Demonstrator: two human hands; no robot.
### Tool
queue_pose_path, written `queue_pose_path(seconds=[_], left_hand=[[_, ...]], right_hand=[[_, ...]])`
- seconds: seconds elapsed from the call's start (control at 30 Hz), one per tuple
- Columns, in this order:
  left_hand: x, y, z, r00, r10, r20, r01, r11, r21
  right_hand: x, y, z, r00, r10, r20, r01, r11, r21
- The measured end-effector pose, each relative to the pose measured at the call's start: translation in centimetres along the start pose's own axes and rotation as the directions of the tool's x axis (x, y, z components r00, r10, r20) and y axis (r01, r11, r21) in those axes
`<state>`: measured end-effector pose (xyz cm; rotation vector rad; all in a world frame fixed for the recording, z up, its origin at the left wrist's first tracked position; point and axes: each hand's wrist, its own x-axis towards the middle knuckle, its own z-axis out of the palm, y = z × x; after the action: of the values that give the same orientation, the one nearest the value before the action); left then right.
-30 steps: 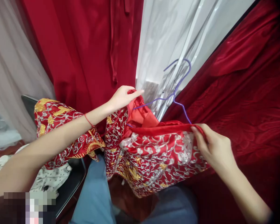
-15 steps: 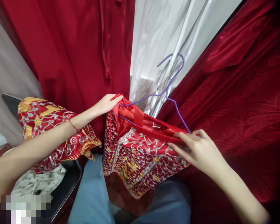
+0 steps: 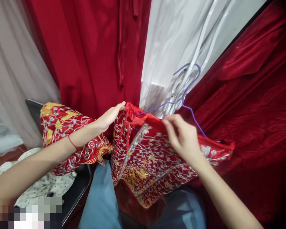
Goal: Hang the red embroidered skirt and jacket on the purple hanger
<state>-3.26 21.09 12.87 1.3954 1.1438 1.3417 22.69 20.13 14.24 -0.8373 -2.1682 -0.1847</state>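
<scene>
As it drapes, red garment (image 3: 152,165), silver-embroidered

No legible text is recorded: no label, brand, number or sign can be read on any of the items or surfaces shown in view.

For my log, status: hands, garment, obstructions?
Left hand at left corner of red garment; right hand at top edge, hiding some embroidery; purple hanger partly inside.
</scene>
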Motion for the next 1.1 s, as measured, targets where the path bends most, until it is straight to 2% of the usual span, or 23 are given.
queue_pose_path(seconds=[0.03,0.07,0.2,0.27,0.37,0.47,0.53,0.57,0.63,0.67,0.7,0.73,0.8,0.83,0.87,0.93,0.97,1.03,1.1], left_hand=[[0.1,-0.1,-0.1,0.999,0.027,0.025,-0.028,0.999,0.036],[0.2,-0.1,-0.1,0.997,0.061,0.055,-0.064,0.996,0.068],[0.0,-0.5,0.0,0.979,0.132,0.156,-0.162,0.966,0.199],[-0.3,-0.9,0.2,0.966,0.183,0.182,-0.23,0.93,0.286],[-0.8,-1.3,0.4,0.924,0.336,0.182,-0.382,0.797,0.468],[-1.3,-1.4,0.6,0.915,0.372,0.156,-0.382,0.678,0.628],[-1.4,-1.3,0.5,0.933,0.335,0.131,-0.328,0.642,0.693],[-1.4,-1.2,0.4,0.941,0.318,0.119,-0.304,0.631,0.714],[-1.1,-0.9,0.3,0.941,0.31,0.134,-0.306,0.616,0.726],[-0.9,-0.8,0.3,0.936,0.313,0.163,-0.33,0.615,0.716],[-0.6,-0.6,0.3,0.928,0.317,0.197,-0.359,0.617,0.7],[-0.3,-0.5,0.3,0.92,0.317,0.231,-0.385,0.62,0.683],[0.5,-0.3,0.5,0.913,0.303,0.272,-0.406,0.624,0.668],[0.9,-0.3,0.6,0.914,0.296,0.277,-0.405,0.619,0.673],[1.2,-0.4,0.7,0.913,0.296,0.282,-0.407,0.607,0.683],[1.7,-0.6,0.8,0.896,0.325,0.303,-0.439,0.543,0.716],[1.8,-0.8,0.8,0.882,0.349,0.317,-0.46,0.486,0.743],[2.0,-1.2,0.5,0.852,0.381,0.358,-0.488,0.333,0.807],[2.1,-1.5,0.1,0.83,0.368,0.42,-0.504,0.17,0.847]], right_hand=[[0.7,0.3,-0.4,0.997,-0.016,-0.08,0.016,1.0,0.004],[1.3,0.6,-0.5,0.995,-0.033,-0.096,0.033,0.999,-0.004],[1.2,1.1,1.0,0.988,-0.133,0.075,0.138,0.989,-0.059],[0.2,0.7,2.0,0.968,-0.231,0.1,0.242,0.963,-0.121],[-0.9,-0.2,2.6,0.924,-0.361,0.123,0.38,0.9,-0.214],[-1.3,-0.4,1.2,0.911,-0.39,0.137,0.413,0.866,-0.281],[-1.5,0.2,-0.8,0.938,-0.325,0.12,0.346,0.879,-0.329],[-1.7,0.8,-2.0,0.963,-0.251,0.094,0.268,0.889,-0.371],[-2.2,2.2,-4.8,1.0,-0.028,0.007,0.028,0.857,-0.514],[-2.5,2.9,-6.1,0.994,0.104,-0.032,-0.102,0.786,-0.61],[-2.7,3.6,-7.5,0.968,0.244,-0.052,-0.211,0.687,-0.695],[-2.9,4.2,-8.7,0.923,0.381,-0.047,-0.278,0.581,-0.765],[-3.0,5.2,-10.6,0.791,0.612,0.022,-0.307,0.427,-0.851],[-3.1,5.7,-11.3,0.729,0.681,0.07,-0.294,0.403,-0.867],[-3.1,6.2,-11.8,0.682,0.721,0.124,-0.276,0.41,-0.869],[-3.5,7.6,-12.2,0.645,0.732,0.218,-0.256,0.476,-0.841],[-3.7,8.4,-12.3,0.654,0.715,0.248,-0.263,0.522,-0.812],[-4.3,10.1,-12.1,0.71,0.659,0.249,-0.307,0.608,-0.732],[-4.8,11.5,-11.9,0.789,0.595,0.155,-0.372,0.663,-0.649]])
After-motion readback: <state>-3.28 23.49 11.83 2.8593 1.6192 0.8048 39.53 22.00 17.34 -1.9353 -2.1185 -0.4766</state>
